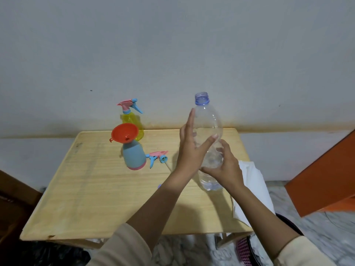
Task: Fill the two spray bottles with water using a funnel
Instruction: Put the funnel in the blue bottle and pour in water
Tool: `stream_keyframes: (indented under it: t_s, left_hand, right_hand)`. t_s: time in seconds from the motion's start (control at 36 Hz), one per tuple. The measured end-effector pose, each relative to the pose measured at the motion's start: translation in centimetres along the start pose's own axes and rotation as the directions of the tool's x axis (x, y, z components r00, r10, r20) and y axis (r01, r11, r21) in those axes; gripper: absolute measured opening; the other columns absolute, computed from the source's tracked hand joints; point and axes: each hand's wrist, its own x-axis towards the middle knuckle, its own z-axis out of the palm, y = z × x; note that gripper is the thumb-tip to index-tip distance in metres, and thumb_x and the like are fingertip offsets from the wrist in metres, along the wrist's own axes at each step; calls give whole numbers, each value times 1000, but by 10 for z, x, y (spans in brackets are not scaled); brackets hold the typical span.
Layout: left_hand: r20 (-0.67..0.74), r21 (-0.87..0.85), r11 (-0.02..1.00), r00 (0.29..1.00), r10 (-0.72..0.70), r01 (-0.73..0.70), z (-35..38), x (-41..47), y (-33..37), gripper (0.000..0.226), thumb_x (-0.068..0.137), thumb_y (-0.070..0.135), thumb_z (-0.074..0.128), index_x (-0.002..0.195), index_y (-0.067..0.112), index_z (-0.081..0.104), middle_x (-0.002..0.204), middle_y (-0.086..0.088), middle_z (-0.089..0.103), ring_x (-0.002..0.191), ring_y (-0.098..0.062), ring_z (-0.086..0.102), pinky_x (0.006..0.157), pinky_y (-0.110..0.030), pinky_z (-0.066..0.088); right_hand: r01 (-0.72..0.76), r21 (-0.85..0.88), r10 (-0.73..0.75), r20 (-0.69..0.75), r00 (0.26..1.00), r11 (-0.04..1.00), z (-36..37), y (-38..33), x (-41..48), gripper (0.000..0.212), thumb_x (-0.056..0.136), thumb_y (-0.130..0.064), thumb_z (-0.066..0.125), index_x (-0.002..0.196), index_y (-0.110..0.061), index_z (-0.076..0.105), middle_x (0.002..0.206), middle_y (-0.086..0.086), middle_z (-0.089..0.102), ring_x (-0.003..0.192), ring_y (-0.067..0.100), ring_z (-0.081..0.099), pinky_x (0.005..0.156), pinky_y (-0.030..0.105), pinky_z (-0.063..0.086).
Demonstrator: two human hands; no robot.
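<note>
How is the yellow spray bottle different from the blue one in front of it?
The translucent yellow spray bottle wears its pink-and-blue trigger head; the opaque blue spray bottle with a pink base has an orange plastic funnel in its neck and its loose trigger head lying beside it. The yellow bottle stands farther back, by the wall; the blue one nearer. Both stand upright on the wooden table.

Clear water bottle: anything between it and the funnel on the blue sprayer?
Nothing visible. The water bottle, between left hand and right hand, has open air to the funnel; the detached spray head lies low on the table.
</note>
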Motion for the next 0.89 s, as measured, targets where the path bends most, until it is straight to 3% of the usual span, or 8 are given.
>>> stream_keyframes:
  t_s: [0.08,0.19,0.31,0.47,0.58,0.72,0.81,0.89]
  left_hand:
    - [58,76,997,998,26,-31,15,1,1,87,80,30,73,131,66,13,117,29,31,104,10,43,88,-10,39]
    - [111,162,984,992,57,-75,26,3,0,91,79,33,74,132,66,8,121,15,33,99,17,40,77,2,34]
    - [178,206,972,981,81,-117,29,-3,-6,95,77,36,75,130,71,4,126,8,31,111,3,42,84,-7,37]
    - [204,197,969,973,106,-147,29,-5,-10,94,77,35,76,135,66,9,126,5,32,118,-7,43,93,-15,39]
    - [249,137,981,963,98,-135,23,-4,-10,86,79,37,72,135,65,13,127,7,32,120,-6,43,100,-28,43]
    - [293,95,990,953,75,-107,16,1,-12,82,82,30,71,136,61,18,120,30,30,116,10,39,97,-23,42]
    - [316,68,994,947,55,-80,11,5,-13,80,81,26,73,140,51,25,123,22,35,118,1,43,98,-31,46]
    - [337,76,995,941,40,-70,7,9,-11,78,82,24,72,142,44,27,129,15,36,122,-4,42,98,-30,44]
  right_hand:
    - [-18,55,18,-3,1000,998,-3,9,7,103,54,-45,85,135,-39,22,123,-4,54,114,16,53,87,42,49]
    - [4,137,-3,-3,1000,991,-6,19,16,101,49,-49,83,129,-25,27,122,-2,54,111,17,54,81,27,47]
    - [28,178,-24,-23,999,984,-5,31,14,93,57,-27,89,129,-19,30,116,-11,45,107,8,48,77,11,36]
    - [-18,222,16,9,1000,975,-5,36,11,99,58,-23,89,134,-18,25,120,-9,41,108,6,45,74,2,37]
    - [-13,200,9,20,1000,980,-7,36,12,101,59,-23,88,137,-21,24,124,-12,36,116,8,42,88,14,36]
    - [-47,156,53,-34,998,987,-7,36,7,94,61,-25,87,136,-24,31,123,-3,36,113,11,41,96,30,44]
    - [-73,186,92,-99,991,980,-4,31,-3,94,63,-24,86,139,-16,32,132,2,36,113,11,45,97,33,46]
    - [-57,200,97,-193,976,978,-2,25,-12,81,68,-14,82,135,-12,36,131,1,36,111,12,47,89,28,47]
